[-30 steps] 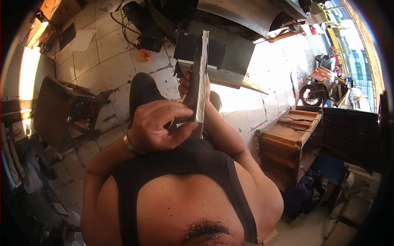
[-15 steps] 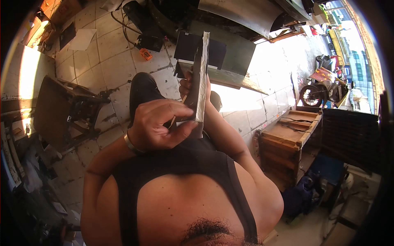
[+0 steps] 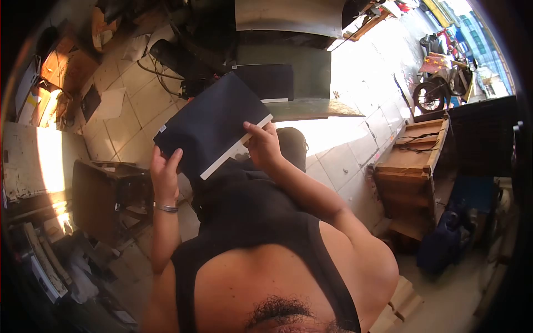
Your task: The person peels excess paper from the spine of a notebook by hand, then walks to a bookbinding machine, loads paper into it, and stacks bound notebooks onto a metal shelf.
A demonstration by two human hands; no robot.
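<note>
A dark blue hardcover book (image 3: 214,122) is held up in front of my body, its broad face showing and tilted. A pale strip runs along its lower right edge, and a small white tag sits at its left corner. My left hand (image 3: 165,172) grips the left corner, thumb on top and fingers beneath. On the right edge, my right hand (image 3: 263,145) pinches the pale strip, its thumb on the upper face. Something thin and tan shows by the right fingers, too small to name. Beyond lies a similar dark book (image 3: 269,80) with a pale strip.
That second book rests on a greenish low surface (image 3: 312,75). A wooden crate-like bench (image 3: 413,150) with cords on it stands to the right. At left is a brown wooden stool (image 3: 102,200). A motorbike (image 3: 436,94) is parked outside; papers (image 3: 108,104) lie on the tiled floor.
The book has turned from edge-on to showing its broad cover. My left hand moved from the near edge to the left corner. My right hand now shows at the pale strip.
</note>
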